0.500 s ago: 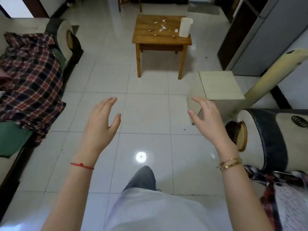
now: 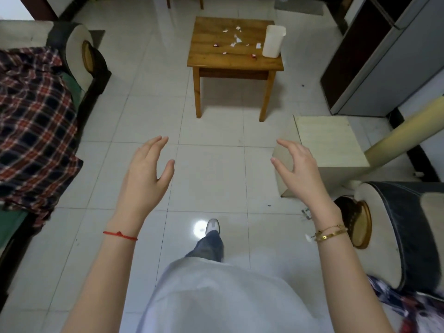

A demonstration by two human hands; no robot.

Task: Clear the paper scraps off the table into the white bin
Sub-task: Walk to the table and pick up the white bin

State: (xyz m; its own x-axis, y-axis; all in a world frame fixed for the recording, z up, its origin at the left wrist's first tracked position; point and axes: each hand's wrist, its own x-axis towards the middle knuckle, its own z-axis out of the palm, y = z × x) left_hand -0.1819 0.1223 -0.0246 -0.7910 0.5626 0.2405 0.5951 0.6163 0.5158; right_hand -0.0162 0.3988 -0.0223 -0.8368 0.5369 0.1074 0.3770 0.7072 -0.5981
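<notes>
Table (image 2: 234,59) is looming larger than a moment ago, a foot now stepping forward; scraps (image 2: 236,39) lying mid-top, white bin (image 2: 273,41) standing at its right edge; left hand (image 2: 144,179) and right hand (image 2: 300,171) both spread, empty, right slightly nearer the bin

scraps (image 2: 236,40) on table (image 2: 216,60), bin (image 2: 273,42) right

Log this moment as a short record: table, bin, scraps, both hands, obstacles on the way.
table: small wooden table, ahead across the tiled floor
bin: white bin, upright on the table's right near corner
scraps: paper scraps scattered on the tabletop, left of the bin
left hand: left hand open, empty, raised
right hand: right hand open, empty, raised
obstacles: pale box on the floor, right of the path
</notes>
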